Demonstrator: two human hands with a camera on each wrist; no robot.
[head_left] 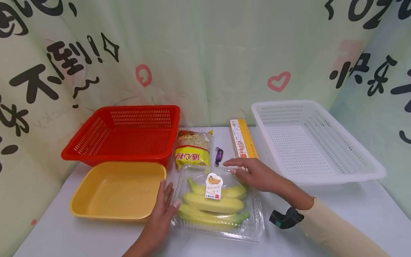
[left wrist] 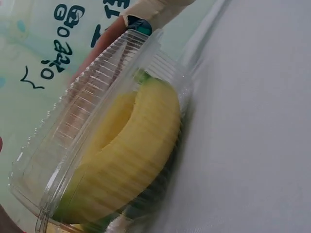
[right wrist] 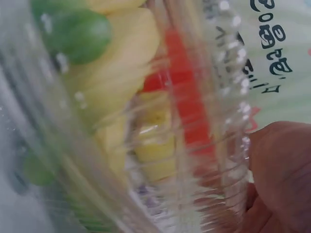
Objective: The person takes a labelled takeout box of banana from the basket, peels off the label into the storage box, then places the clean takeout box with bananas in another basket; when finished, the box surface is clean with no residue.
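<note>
A clear plastic clamshell box (head_left: 258,225) stands on the table with several yellow bananas (head_left: 213,203) inside and a white banana label (head_left: 213,185) on its lid. My left hand (head_left: 160,214) lies against the box's left side, fingers fairly straight. At the far right corner, my right hand (head_left: 255,174) touches the box with thumb and forefinger stretched toward its back edge. The left wrist view shows the bananas (left wrist: 150,131) through the ribbed side wall. Close up in the right wrist view, part of my right hand (right wrist: 282,179) is beside the box wall.
Left stand a red basket (head_left: 160,157) and, before it, a yellow basin (head_left: 118,216). A white basket (head_left: 346,178) stands at right. Behind the box lie a pasta bag (head_left: 192,153), a purple-wrapped small item (head_left: 219,156) and an orange-and-white pasta carton (head_left: 244,137). A curtain hangs behind.
</note>
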